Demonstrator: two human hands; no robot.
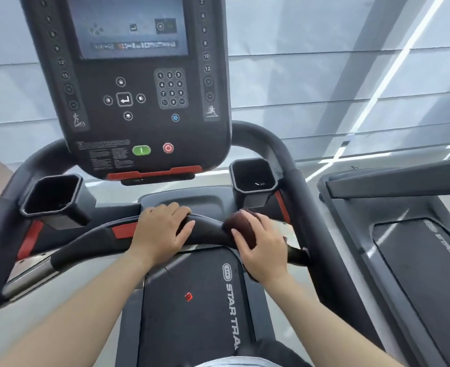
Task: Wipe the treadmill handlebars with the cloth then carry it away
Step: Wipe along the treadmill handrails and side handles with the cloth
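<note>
The treadmill's black front handlebar (208, 229) curves across the middle of the head view, with a red band left of centre. My left hand (163, 229) lies over the bar's middle, fingers wrapped around it. A dark maroon cloth (241, 223) is bunched on the bar just to the right, and my right hand (263, 245) presses it against the bar with fingers curled around it. Part of the cloth is hidden under that hand.
The console (139, 83) with screen, keypad, green and red buttons rises above the bar. Two black cup holders (51, 197) (253, 176) flank it. Side rails (298, 186) curve down on both sides. A second treadmill (409, 247) stands to the right. The belt (192, 300) runs below.
</note>
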